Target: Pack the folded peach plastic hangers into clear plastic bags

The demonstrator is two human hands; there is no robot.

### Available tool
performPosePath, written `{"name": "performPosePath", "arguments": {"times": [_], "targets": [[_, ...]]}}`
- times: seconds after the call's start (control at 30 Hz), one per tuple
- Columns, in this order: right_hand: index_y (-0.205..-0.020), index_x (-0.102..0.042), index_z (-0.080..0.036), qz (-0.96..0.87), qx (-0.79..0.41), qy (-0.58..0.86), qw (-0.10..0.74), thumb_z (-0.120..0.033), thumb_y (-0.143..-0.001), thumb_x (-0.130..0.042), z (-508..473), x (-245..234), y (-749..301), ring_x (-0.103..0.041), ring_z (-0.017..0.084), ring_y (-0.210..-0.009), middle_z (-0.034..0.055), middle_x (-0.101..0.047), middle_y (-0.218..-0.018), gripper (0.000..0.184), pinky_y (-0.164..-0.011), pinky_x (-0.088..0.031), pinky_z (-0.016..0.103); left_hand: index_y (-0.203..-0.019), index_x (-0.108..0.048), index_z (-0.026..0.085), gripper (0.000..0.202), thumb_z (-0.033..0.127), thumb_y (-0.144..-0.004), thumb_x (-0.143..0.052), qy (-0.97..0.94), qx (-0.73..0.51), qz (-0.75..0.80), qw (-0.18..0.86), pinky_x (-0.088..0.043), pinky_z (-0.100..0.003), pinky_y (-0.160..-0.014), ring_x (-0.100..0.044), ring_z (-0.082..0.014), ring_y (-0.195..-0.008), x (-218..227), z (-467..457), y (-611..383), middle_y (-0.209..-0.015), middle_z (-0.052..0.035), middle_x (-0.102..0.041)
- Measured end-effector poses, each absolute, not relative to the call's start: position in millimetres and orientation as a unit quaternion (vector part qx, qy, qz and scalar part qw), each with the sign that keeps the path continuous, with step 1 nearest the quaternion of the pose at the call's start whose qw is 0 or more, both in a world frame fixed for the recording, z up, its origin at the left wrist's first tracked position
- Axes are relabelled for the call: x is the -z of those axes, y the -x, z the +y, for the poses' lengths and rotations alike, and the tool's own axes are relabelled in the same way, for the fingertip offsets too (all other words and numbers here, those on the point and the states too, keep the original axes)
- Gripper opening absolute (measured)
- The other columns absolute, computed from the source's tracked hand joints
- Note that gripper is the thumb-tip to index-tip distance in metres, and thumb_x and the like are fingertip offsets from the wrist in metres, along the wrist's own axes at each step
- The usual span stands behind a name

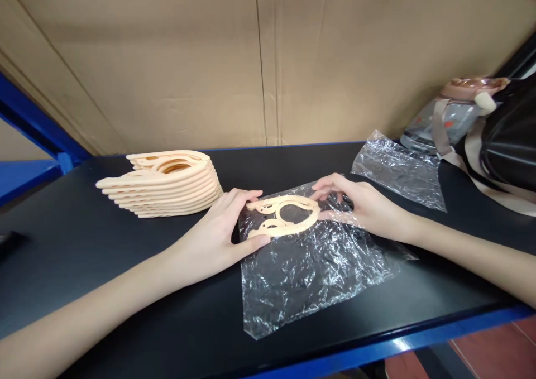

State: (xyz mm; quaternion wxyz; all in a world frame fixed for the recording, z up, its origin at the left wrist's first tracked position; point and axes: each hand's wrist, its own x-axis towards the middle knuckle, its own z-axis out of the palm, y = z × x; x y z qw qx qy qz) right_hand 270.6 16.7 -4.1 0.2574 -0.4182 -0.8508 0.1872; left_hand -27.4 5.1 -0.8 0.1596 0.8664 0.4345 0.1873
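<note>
A beige plastic piece (288, 216), looped at one end and shaped like a folded clothes hanger, lies flat at a clear plastic bag (293, 284). Whether it is inside the bag or on top of it I cannot tell. My left hand (218, 239) spans its open end, thumb on the near arm and fingers at the far arm. Round its looped end, my right hand (360, 206) pinches with thumb and fingers, touching the film too. To the left, a neat stack of matching hangers (167, 186) stands beside my left hand.
Another clear plastic bag (397, 169) lies at the back right. Behind it are a clear drink bottle (448, 116) with a strap and a shiny black bag (511, 136). Cardboard (188, 61) walls the back of the black table (159, 323), which has a blue front edge.
</note>
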Motion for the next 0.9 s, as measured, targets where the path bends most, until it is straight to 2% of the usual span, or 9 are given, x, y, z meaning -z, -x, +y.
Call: {"name": "performPosePath", "arguments": {"times": [0.2, 0.4, 0.67, 0.9], "targets": [[-0.116, -0.052, -0.023, -0.847, -0.183, 0.415, 0.278, -0.037, -0.085, -0.066, 19.8, 7.9, -269.6, -0.066, 0.017, -0.09, 0.0022, -0.073, -0.104, 0.037, -0.072, -0.051, 0.034, -0.137, -0.037, 0.024, 0.062, 0.056, -0.088, -0.056, -0.875, -0.177, 0.415, 0.176, -0.043, -0.045, -0.102, -0.05, -0.0276, -0.122, -0.3, 6.4, 28.5, -0.135, -0.0086, -0.05], [-0.116, -0.054, -0.023, -0.849, -0.18, 0.411, 0.28, -0.039, -0.085, -0.066, 20.4, 8.3, -269.0, -0.066, 0.018, -0.09, 0.0027, -0.073, -0.104, 0.037, -0.072, -0.05, 0.035, -0.134, -0.043, 0.024, 0.051, 0.05, -0.091, -0.053, -0.891, -0.168, 0.388, 0.162, -0.043, -0.045, -0.103, -0.048, -0.0271, -0.122, -1.3, 5.5, 27.7, -0.136, -0.0078, -0.049], [-0.117, -0.055, -0.024, -0.843, -0.202, 0.417, 0.274, -0.035, -0.088, -0.062, 16.9, 2.3, -265.4, -0.068, 0.018, -0.091, 0.0025, -0.074, -0.107, 0.032, -0.071, -0.049, 0.035, -0.14, -0.038, 0.024, 0.055, 0.051, -0.093, -0.048, -0.888, -0.161, 0.403, 0.156, -0.043, -0.046, -0.107, -0.047, -0.0286, -0.128, -1.3, 3.0, 28.7, -0.141, -0.0092, -0.047], [-0.118, -0.053, -0.024, -0.834, -0.216, 0.421, 0.283, -0.029, -0.088, -0.06, 17.4, 3.5, -267.8, -0.068, 0.016, -0.084, 0.0012, -0.075, -0.104, 0.031, -0.067, -0.048, 0.033, -0.142, -0.037, 0.024, 0.051, 0.048, -0.097, -0.042, -0.888, -0.165, 0.408, 0.132, -0.033, -0.049, -0.115, -0.035, -0.0284, -0.141, 3.5, 4.2, 29.0, -0.15, -0.0074, -0.043]]}}
